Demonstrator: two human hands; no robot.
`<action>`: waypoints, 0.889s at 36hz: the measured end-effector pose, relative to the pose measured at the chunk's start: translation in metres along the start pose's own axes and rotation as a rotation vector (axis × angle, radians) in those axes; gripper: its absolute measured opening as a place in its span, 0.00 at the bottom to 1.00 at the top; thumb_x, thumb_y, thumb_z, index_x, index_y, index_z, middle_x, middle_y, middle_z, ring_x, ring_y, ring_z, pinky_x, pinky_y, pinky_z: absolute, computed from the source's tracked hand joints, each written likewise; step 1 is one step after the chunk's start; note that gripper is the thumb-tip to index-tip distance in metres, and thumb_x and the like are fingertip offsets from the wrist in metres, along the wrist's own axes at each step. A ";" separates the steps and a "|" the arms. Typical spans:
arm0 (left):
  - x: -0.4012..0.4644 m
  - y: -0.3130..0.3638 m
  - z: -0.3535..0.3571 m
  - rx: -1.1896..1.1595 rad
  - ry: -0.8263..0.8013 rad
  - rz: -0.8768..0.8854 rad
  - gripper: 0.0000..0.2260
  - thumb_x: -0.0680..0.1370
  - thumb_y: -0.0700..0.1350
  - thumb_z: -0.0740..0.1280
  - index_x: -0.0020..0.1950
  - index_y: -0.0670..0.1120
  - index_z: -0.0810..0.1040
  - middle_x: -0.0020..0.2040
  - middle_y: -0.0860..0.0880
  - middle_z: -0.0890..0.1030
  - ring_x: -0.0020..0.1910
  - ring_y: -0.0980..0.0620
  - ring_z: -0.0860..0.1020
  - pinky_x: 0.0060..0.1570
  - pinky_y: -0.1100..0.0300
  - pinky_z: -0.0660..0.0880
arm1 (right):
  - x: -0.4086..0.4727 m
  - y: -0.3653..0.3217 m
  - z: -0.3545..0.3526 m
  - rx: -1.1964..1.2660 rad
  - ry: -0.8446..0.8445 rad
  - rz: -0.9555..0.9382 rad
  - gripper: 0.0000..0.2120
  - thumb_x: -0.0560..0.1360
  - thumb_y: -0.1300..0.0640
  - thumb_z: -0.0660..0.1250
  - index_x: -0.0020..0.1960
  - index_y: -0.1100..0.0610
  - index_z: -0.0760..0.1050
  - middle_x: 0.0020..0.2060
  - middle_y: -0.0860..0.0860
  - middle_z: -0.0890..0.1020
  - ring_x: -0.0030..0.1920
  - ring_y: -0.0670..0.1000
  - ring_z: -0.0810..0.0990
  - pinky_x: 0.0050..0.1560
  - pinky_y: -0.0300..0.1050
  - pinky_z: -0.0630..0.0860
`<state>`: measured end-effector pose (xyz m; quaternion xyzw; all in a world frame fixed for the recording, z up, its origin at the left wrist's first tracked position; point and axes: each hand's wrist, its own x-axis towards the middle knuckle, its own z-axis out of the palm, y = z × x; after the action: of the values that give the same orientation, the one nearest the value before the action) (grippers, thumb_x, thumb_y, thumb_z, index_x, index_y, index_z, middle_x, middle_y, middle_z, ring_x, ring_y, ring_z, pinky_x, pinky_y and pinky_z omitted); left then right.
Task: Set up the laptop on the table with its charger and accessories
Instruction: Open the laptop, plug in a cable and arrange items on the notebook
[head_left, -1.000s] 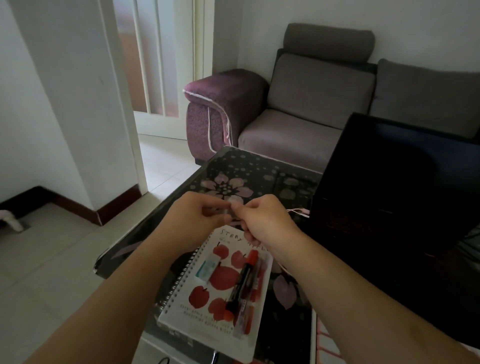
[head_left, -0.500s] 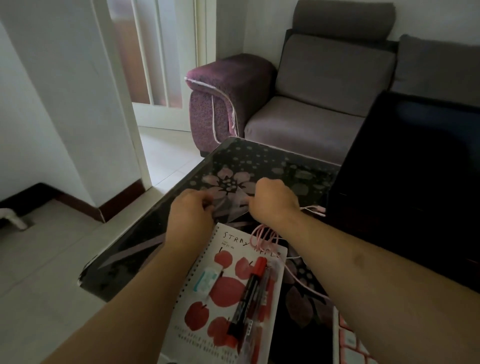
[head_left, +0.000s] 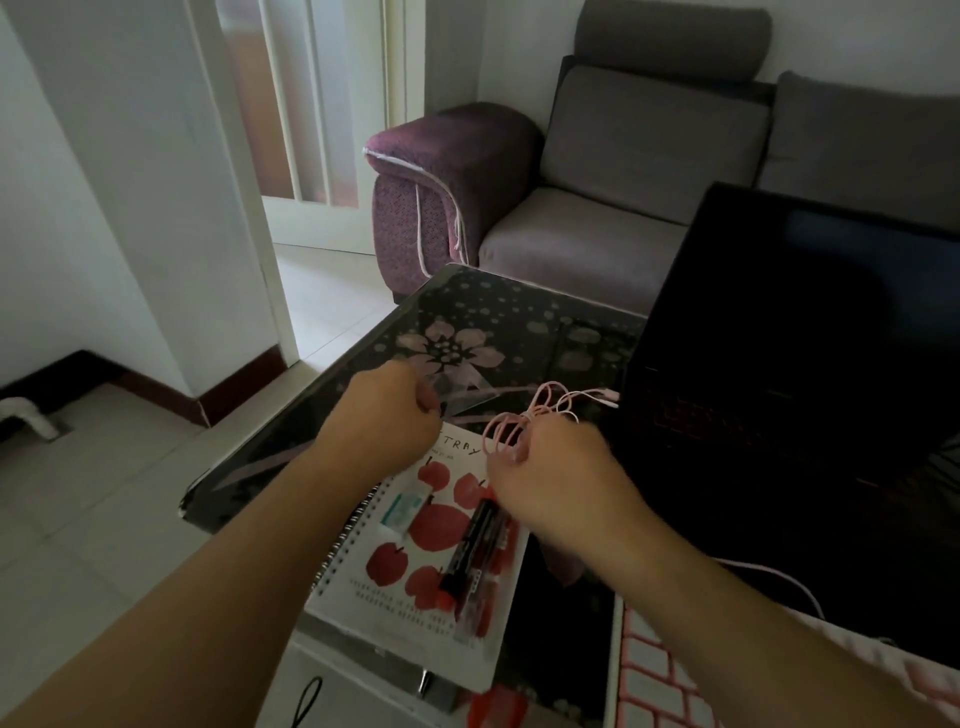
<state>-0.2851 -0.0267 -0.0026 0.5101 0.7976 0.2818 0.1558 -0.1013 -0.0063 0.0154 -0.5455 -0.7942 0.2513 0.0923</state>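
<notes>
The head view shows the right hand (head_left: 558, 467) with its grip clamped on a bundle of thin pink cable (head_left: 511, 428), held just above the top edge of the notebook (head_left: 415, 551) on the tabletop (head_left: 519, 317). The cable's plug end trails toward the open laptop (head_left: 789, 332) at the right. The left hand (head_left: 387, 410) has its grip pinched on a clear plastic bag (head_left: 462, 389) beside the cable.

The cable looks light, soft and springy; its loops will likely flop and tangle, so it is best held at the gathered coils or near the plug, not by one loose strand. The bag is thin, slippery film and weighs almost nothing.

Compared with half a second ago, the two hands have drawn apart: the right one has pulled back toward the person with the cable now out of the bag, while the left keeps the empty bag near the flower pattern. The laptop, notebook and pens (head_left: 475, 556) lie as before.
</notes>
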 end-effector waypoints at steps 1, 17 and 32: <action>-0.005 0.003 0.000 0.007 -0.024 0.001 0.05 0.82 0.44 0.68 0.51 0.50 0.84 0.46 0.53 0.84 0.40 0.59 0.80 0.33 0.70 0.71 | -0.009 0.001 0.008 -0.010 -0.030 0.019 0.16 0.77 0.43 0.68 0.39 0.54 0.77 0.31 0.49 0.81 0.30 0.50 0.81 0.30 0.44 0.79; -0.038 0.012 0.002 -0.040 -0.139 -0.123 0.06 0.82 0.44 0.68 0.54 0.48 0.85 0.51 0.50 0.87 0.48 0.52 0.84 0.43 0.60 0.82 | -0.041 0.014 0.027 0.004 -0.111 0.062 0.33 0.80 0.63 0.64 0.80 0.60 0.52 0.49 0.50 0.78 0.44 0.47 0.79 0.32 0.38 0.70; -0.012 0.003 0.006 -0.320 -0.016 -0.220 0.09 0.83 0.39 0.64 0.52 0.51 0.81 0.51 0.49 0.83 0.48 0.52 0.83 0.38 0.62 0.78 | 0.082 -0.057 -0.016 0.684 0.100 -0.038 0.11 0.85 0.56 0.64 0.67 0.53 0.75 0.51 0.54 0.85 0.39 0.48 0.85 0.29 0.38 0.77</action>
<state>-0.2746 -0.0349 -0.0056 0.3908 0.7924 0.3821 0.2708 -0.1735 0.0568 0.0472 -0.4796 -0.6685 0.4742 0.3133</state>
